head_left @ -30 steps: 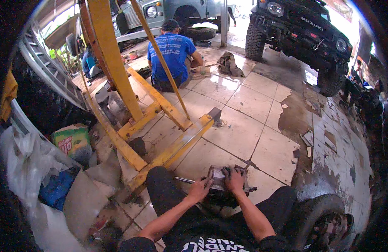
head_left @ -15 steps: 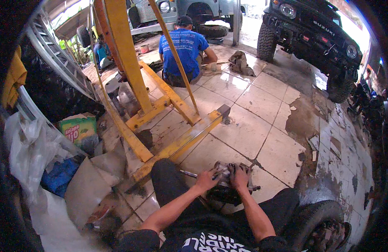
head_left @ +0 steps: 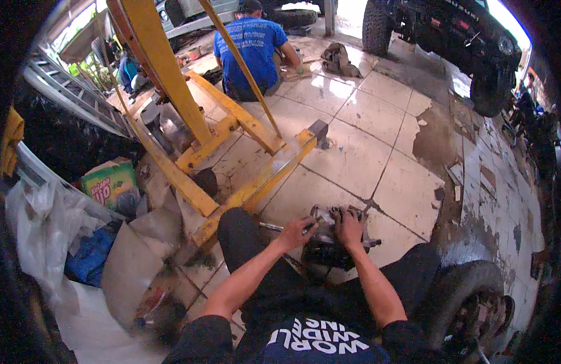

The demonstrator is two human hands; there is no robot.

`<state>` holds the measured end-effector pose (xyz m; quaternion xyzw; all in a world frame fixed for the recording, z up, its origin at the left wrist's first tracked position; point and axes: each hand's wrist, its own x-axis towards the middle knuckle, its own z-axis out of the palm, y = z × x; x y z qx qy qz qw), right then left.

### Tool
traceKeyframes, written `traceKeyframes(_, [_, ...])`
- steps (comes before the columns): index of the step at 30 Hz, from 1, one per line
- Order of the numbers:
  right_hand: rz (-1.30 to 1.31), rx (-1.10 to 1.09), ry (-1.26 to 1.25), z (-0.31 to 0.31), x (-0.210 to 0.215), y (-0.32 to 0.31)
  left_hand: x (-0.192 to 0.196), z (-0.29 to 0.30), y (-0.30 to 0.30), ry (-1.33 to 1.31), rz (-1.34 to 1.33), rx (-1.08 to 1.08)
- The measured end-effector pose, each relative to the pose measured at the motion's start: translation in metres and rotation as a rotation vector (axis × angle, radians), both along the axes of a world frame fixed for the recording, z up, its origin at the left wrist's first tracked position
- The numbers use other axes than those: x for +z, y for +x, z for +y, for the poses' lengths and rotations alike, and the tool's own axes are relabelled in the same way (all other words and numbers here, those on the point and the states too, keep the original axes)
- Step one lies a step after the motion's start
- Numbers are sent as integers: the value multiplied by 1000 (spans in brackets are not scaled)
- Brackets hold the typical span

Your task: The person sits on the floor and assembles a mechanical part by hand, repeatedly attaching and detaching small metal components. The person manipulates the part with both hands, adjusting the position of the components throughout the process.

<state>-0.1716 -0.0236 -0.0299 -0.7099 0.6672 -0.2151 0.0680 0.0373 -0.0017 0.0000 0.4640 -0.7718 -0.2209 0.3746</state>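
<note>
Right of that yellow frame [head_left: 268,176] and closer to its worker sits a metal housing [head_left: 329,241], its long axis hard to judge under the hands. The left hand [head_left: 296,233], nearer the frame, curls at the housing's edge; whether it pinches the slim rod [head_left: 270,227] pointing frameward, I can't tell. The right hand [head_left: 351,229], farther from the frame, lies bent-fingered over the top.

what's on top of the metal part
The right hand rests on top of the metal part; the left hand is at its left side. The surface beneath the right hand is covered.
</note>
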Motion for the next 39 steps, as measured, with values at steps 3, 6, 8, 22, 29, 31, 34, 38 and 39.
traceKeyframes(3, [-5, -4, 60, 5, 11, 6, 1, -6, 5, 114, -94, 33])
traceKeyframes(6, [13, 4, 44, 4, 11, 2, 7, 2, 4, -73, -32, -61])
traceKeyframes(8, [20, -14, 55, 4, 11, 4, 7, 5, 3, 65, -12, -12])
traceKeyframes(22, [40, -12, 15, 0, -4, -1, -30, -23, 21, 532, -214, 546])
traceKeyframes(29, [-52, -51, 62, 2, 8, 2, -5, -24, 10, 356, 66, 587])
traceKeyframes(31, [13, -29, 45, 2, 8, 3, -2, -26, -1, 383, 47, 524])
traceKeyframes(34, [25, -9, 85, 0, 15, 5, -5, -26, -18, 501, 21, 444])
traceKeyframes(38, [-23, -30, 139, 0, 12, 3, 1, -13, -26, 562, -147, 327])
traceKeyframes(39, [33, -31, 118, -1, 10, 1, 6, -9, -24, 530, -180, 272])
